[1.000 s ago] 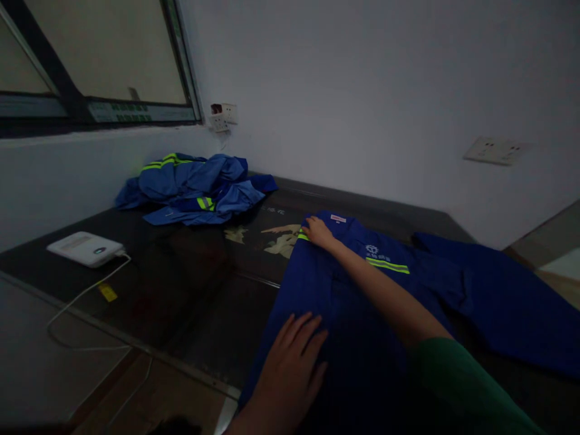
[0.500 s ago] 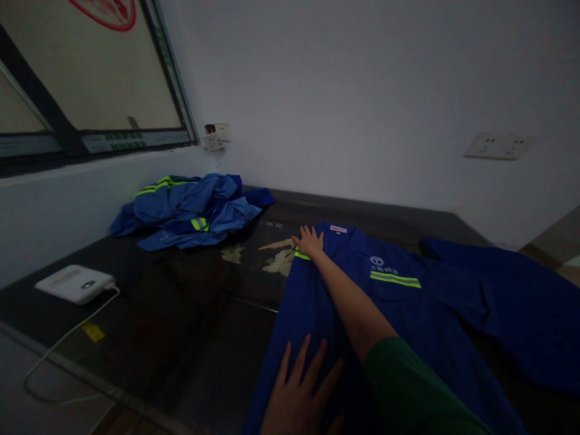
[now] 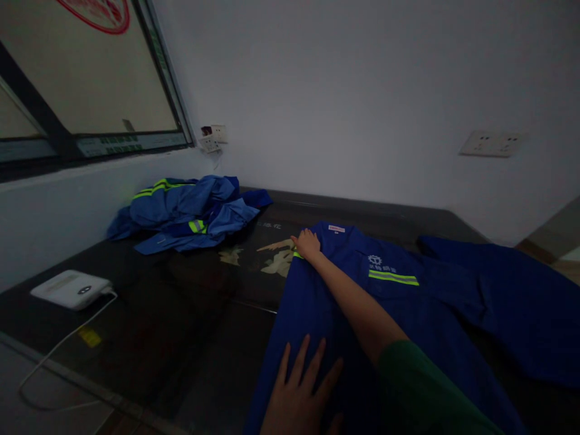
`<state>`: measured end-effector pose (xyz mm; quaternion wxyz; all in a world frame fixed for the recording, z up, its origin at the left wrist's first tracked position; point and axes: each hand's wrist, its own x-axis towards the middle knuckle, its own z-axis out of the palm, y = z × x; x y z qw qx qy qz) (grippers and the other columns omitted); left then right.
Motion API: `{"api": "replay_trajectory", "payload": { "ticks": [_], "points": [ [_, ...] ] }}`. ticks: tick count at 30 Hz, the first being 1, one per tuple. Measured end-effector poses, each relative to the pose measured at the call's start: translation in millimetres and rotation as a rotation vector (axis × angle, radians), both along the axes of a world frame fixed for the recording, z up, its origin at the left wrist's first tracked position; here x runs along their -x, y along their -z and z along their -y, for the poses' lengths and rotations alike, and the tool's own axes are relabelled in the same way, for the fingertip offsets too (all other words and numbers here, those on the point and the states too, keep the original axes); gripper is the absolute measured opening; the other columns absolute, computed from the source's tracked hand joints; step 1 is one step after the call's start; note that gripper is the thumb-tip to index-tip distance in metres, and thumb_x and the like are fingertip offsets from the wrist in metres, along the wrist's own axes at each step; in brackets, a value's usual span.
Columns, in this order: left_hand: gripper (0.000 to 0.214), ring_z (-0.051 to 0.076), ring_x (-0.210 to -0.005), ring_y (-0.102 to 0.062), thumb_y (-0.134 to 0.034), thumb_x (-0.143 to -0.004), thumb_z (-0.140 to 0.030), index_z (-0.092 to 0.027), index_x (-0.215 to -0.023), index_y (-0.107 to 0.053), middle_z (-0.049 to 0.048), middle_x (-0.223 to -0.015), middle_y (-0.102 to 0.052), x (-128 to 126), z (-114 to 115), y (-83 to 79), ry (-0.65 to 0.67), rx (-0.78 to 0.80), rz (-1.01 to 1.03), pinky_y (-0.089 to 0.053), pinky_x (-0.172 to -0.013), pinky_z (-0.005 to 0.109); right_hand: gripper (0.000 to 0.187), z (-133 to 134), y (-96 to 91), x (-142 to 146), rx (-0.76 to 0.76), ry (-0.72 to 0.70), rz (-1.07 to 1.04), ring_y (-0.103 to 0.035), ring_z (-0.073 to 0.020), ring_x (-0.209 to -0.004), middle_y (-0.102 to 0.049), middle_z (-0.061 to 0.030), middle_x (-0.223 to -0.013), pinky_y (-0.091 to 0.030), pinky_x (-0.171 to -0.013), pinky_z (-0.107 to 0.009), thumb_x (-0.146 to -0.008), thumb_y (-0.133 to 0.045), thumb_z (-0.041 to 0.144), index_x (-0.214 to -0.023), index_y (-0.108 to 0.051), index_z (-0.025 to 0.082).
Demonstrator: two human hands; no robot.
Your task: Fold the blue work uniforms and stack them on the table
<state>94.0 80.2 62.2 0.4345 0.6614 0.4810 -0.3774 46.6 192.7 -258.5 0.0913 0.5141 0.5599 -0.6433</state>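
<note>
A dark blue work jacket [image 3: 344, 290] lies spread on the dark table, its collar at the far side, with a white logo and a yellow-grey reflective strip on the chest. At the jacket's left shoulder edge, beside a reflective band, my right hand [image 3: 307, 244] has its fingers curled down on the cloth; the fingertips are partly hidden. My left hand [image 3: 296, 393] rests flat on the lower left part of the jacket, fingers spread. My right forearm crosses over the jacket front.
A crumpled pile of blue work clothes [image 3: 194, 211] sits at the table's back left. A white device [image 3: 72, 289] with a cable lies near the left edge. The dark table [image 3: 181, 338] meets a wall with sockets [image 3: 492, 144]. Another dark blue garment part [image 3: 530, 302] spreads at right.
My right hand's fingers, spread flat on the jacket's shoulder before, are now drawn together and curled on the cloth. My left hand stays nearly where it was.
</note>
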Motion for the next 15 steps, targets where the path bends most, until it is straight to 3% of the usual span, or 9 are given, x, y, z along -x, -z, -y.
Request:
{"api": "replay_trajectory", "payload": {
  "ticks": [10,13,15],
  "points": [
    [0.082,0.039,-0.139,-0.029,-0.060,-0.084,-0.043,-0.041,-0.150,-0.011,0.0031,-0.157,-0.023,-5,-9,-1.3,-0.015,0.035,-0.009,-0.034,-0.105,0.063,0.070,-7,17.4,0,0.051,0.002,-0.063,-0.024,-0.0322,-0.142,-0.031,-0.0261,-0.150,-0.017,-0.115,-0.045,-0.094,-0.041,0.044,-0.143,-0.033,-0.005],
    [0.081,0.037,-0.141,-0.026,-0.060,-0.085,-0.041,-0.039,-0.151,-0.013,0.0055,-0.157,-0.022,-8,-21,-7.8,-0.086,0.092,-0.021,-0.032,-0.106,0.064,0.067,-18,14.8,-18,0.044,0.028,-0.104,-0.023,-0.0289,-0.143,-0.032,-0.0212,-0.151,-0.021,-0.114,-0.042,-0.095,-0.041,0.044,-0.144,-0.034,0.000],
    [0.072,0.032,-0.142,-0.026,-0.053,-0.091,-0.040,-0.035,-0.151,-0.015,0.0073,-0.158,-0.020,-7,-36,-13.1,-0.206,0.118,-0.042,-0.034,-0.108,0.058,0.060,-25,9.7,-42,-0.010,0.116,-0.130,-0.026,-0.0243,-0.142,-0.035,-0.0166,-0.151,-0.023,-0.114,-0.038,-0.096,-0.039,0.040,-0.145,-0.036,0.005]
  ]
}}
